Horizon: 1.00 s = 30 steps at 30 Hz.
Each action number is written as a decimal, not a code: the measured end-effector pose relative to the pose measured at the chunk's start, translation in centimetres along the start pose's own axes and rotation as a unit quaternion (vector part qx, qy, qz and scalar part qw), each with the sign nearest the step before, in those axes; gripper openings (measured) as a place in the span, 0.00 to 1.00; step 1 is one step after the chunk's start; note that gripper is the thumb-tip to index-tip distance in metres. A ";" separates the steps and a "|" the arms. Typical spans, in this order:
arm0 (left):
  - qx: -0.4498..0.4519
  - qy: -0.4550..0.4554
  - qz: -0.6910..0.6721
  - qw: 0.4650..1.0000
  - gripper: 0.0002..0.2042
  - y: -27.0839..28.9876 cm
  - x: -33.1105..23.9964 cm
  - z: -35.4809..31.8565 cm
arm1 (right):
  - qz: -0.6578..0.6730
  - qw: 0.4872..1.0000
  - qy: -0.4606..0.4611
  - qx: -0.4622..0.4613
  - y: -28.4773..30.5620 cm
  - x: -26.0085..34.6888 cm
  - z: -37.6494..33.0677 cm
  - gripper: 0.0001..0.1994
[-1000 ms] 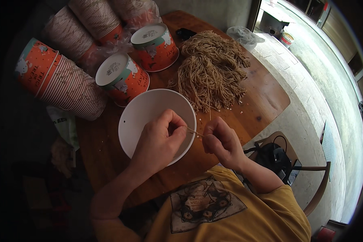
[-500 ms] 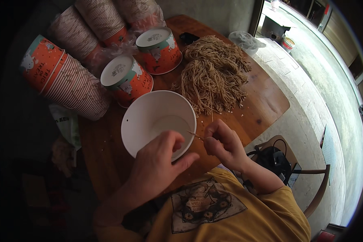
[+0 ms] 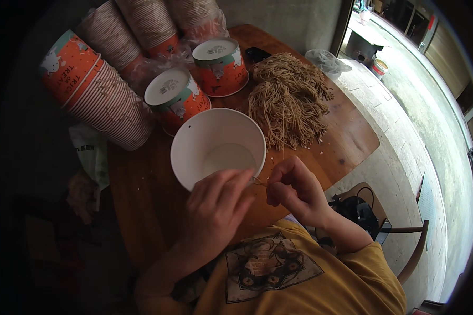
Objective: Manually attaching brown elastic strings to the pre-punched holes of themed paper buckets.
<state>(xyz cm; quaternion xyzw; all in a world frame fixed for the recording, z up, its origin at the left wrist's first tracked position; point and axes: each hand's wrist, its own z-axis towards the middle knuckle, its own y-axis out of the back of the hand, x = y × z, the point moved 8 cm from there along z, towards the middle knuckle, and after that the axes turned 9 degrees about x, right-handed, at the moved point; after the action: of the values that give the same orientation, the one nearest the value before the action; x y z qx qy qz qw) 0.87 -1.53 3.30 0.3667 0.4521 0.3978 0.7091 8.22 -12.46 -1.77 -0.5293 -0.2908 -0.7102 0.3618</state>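
My left hand (image 3: 215, 207) rests against the near rim of a white paper bucket (image 3: 194, 142), its fingers curled over the edge. My right hand (image 3: 294, 189) is beside it, fingertips pinched on a thin tan string (image 3: 261, 182) that runs between both hands at the bucket's rim. The bucket stands open and looks empty, with a small hole near its far rim. Behind it lies a heap of tan strings (image 3: 289, 100) on the round wooden table (image 3: 347, 136).
Two orange printed buckets (image 3: 176, 100) (image 3: 220, 65) stand upside down behind the white one. Long stacks of the same buckets (image 3: 97, 89) lie on their sides at the far left. A clear plastic bag (image 3: 326, 60) lies at the table's far edge. A chair with a black bag (image 3: 360, 215) stands at my right.
My left hand has drawn back from inside the bucket to its near rim. The right hand has kept its pinch on the string and barely shifted.
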 end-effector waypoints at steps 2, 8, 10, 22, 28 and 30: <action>-0.022 -0.019 -0.016 0.999 0.20 -0.6 -0.4 0.6 | -0.058 0.998 0.028 -0.005 -0.3 1.0 0.2 0.05; -0.045 -0.038 -0.062 0.996 0.15 -1.8 -0.3 0.2 | -0.163 0.986 0.026 0.006 -0.8 2.7 0.3 0.09; -0.061 -0.037 -0.043 0.997 0.15 -1.5 -0.1 0.0 | -0.195 0.979 0.061 0.010 -1.3 3.3 0.2 0.09; -0.085 -0.007 0.038 0.996 0.16 -0.5 1.0 -2.2 | -0.155 0.974 0.140 0.091 -5.9 4.0 0.1 0.10; -0.082 -0.014 0.099 0.992 0.16 -1.7 0.7 -3.1 | -0.157 0.970 0.154 0.108 -7.5 3.7 0.1 0.10; -0.078 0.002 0.090 0.993 0.16 -0.8 0.8 -3.3 | -0.151 0.970 0.153 0.115 -7.4 4.0 -0.1 0.10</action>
<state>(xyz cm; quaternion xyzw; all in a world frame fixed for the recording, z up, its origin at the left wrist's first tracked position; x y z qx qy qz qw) -1.82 -0.60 1.27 0.3488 0.3863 0.4943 0.6962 1.37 -9.11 1.89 -0.3191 -0.3884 -0.7910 0.3488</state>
